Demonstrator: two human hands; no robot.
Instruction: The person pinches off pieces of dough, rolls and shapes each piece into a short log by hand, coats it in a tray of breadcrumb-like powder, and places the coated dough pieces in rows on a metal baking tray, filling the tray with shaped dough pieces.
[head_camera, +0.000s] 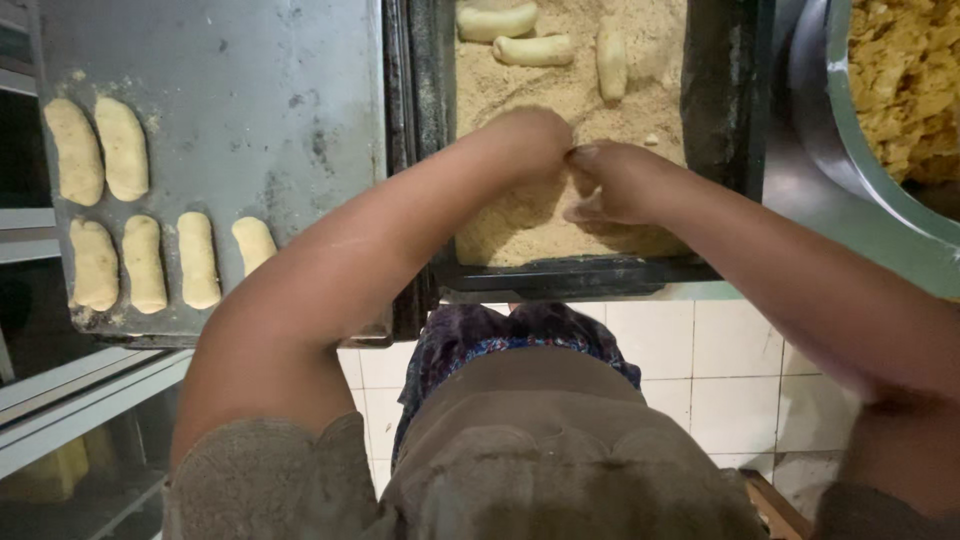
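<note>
Over the near half of the dark crumb tray (725, 90), my left hand (525, 140) and right hand (620, 185) met knuckle to knuckle, both curled down into the breadcrumbs (560, 95). I could not tell what, if anything, they had hold of: the fingers were folded under and hidden, so the grip read as closed-looking but unproven. Both hands touched the crumb bed, and the crumbs were scuffed into a hollow just below them.

Farther up the tray, well apart from my hands, three pale dough rolls (535, 50) lay on the crumbs, two lying across and one standing lengthwise to their right. The tray's black near rim (570, 275) sat close under my wrists, leaving little crumb surface between hands and edge; the far half of the bed was more open, apart from those rolls.

To the left, touching or just beside the tray, a grey metal baking sheet (230, 100) carried six coated rolls (145, 265) in two rows along its left side, with its middle and right side bare. My left forearm crossed its near right corner. To the right, a large steel bowl (850, 170) held a yellow crumbly mixture (910, 80), its rim near my right forearm. Below the table edge, white floor tiles (730, 370) showed beside my brown apron (540, 440).
</note>
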